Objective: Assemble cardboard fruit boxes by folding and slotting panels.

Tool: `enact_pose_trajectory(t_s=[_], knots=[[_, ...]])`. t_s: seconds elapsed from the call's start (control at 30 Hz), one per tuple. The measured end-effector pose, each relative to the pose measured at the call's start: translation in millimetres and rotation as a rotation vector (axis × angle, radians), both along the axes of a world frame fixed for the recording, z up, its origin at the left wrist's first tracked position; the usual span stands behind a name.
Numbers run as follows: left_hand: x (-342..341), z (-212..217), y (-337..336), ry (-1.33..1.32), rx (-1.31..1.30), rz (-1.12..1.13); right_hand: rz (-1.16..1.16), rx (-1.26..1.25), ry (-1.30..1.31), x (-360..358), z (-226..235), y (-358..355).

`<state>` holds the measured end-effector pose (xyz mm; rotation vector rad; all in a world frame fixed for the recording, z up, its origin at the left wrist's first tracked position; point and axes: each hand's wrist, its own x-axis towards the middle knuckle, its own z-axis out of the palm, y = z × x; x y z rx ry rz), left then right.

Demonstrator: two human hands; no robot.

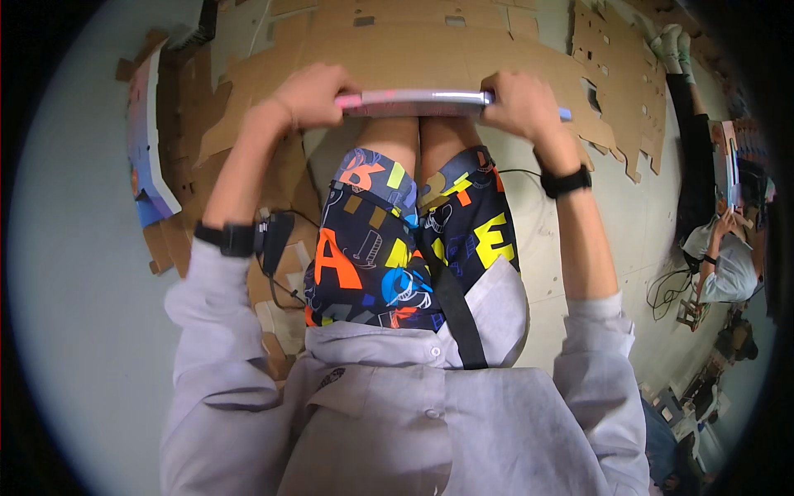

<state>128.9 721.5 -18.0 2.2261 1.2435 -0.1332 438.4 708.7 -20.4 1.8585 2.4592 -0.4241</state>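
Over cardboard sheets (463,50) spread on the floor, a flat pink-edged board (418,102) lies level across the person's knees, its ends gripped by the closed left hand (313,93) and right hand (519,101).

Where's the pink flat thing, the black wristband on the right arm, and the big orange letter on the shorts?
Pink flat panel (422,102), head view, middle of its edge between the hands.
Black wristband (566,182), head view, on the band.
Orange letter (335,263), head view, on the shorts.
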Motion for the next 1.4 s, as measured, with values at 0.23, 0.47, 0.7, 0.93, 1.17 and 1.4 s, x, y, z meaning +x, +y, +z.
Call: enact_pose_trajectory(t_s=[0.23, 0.47, 0.7, 0.93, 1.17, 1.4], knots=[[24, -13, -153, -0.028, 0.552, 0.179, 0.046, 0.372, 0.242, -2, -10, -117], [24, 33, -209, -0.002, 0.421, 0.241, 0.041, 0.273, 0.254, 1, 17, -178], [22, 20, -207, -0.080, 0.458, 0.222, -0.011, 0.166, 0.253, -3, 17, -179], [10, 37, -157, -0.074, 0.171, 0.084, 0.024, -0.078, 0.156, -6, 36, -139], [9, 24, -74, 0.183, -0.200, 0.010, 0.131, -0.373, 0.085, -8, 40, -63], [5, 30, -62, 0.003, 0.014, 0.032, 0.144, -0.392, 0.204, -5, 39, -38]])
